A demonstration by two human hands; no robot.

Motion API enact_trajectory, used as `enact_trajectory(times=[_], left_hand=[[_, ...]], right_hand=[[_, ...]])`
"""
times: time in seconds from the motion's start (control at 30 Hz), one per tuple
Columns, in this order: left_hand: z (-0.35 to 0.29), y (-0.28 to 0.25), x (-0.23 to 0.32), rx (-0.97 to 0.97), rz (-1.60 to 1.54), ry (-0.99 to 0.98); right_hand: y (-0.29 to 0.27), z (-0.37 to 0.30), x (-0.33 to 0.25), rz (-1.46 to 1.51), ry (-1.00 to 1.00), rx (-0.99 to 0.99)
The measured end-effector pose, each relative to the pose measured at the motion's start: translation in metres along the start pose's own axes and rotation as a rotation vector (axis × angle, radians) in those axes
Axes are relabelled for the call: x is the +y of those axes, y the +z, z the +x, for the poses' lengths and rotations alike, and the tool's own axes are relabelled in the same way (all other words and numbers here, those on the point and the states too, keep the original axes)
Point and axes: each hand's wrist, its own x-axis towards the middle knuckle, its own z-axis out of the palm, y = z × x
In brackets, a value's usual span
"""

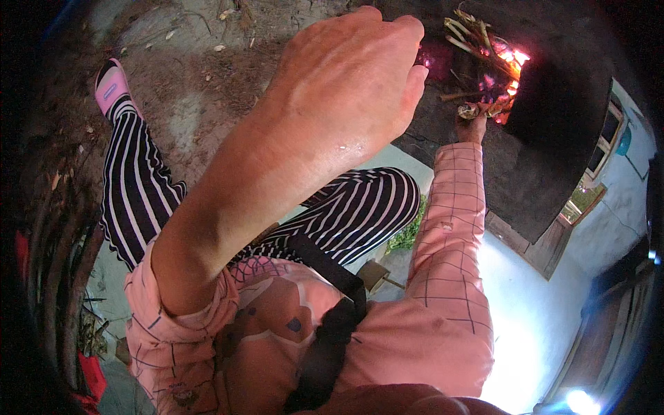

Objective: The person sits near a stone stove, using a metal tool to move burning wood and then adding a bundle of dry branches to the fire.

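Observation:
My left hand (349, 79) is raised high across the middle of the picture, its back toward me. Its fingers curl away and the thumb lies near them; whatever they may hold is hidden. Small wet drops glint by the wrist. Farther right, my right hand (472, 129) reaches out in a pink checked sleeve. It is closed on the near end of a piece of firewood (470, 111) at the edge of a fire (513, 72). Flames and red embers glow against a dark, blackened surface. Several thin sticks (467, 33) lie at the fire's far side.
My legs in striped trousers (138, 180) are spread, one foot in a pink slipper (113, 88) on the dirt ground (187, 83). A large black surface (553, 159) stands beside the fire. Long poles (69, 270) and red cloth (91, 373) are at the left.

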Motion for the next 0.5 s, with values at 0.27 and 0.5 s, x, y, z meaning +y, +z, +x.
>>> enact_trajectory(times=[0.27, 0.5], left_hand=[[-0.001, 0.014, -0.013, 0.058, 0.067, 0.002], [0.001, 0.041, -0.025, 0.290, 0.147, 0.074]], right_hand=[[-0.025, 0.001, -0.008, 0.138, -0.012, -0.233], [-0.030, 0.005, -0.018, 0.078, 0.042, -0.216]])
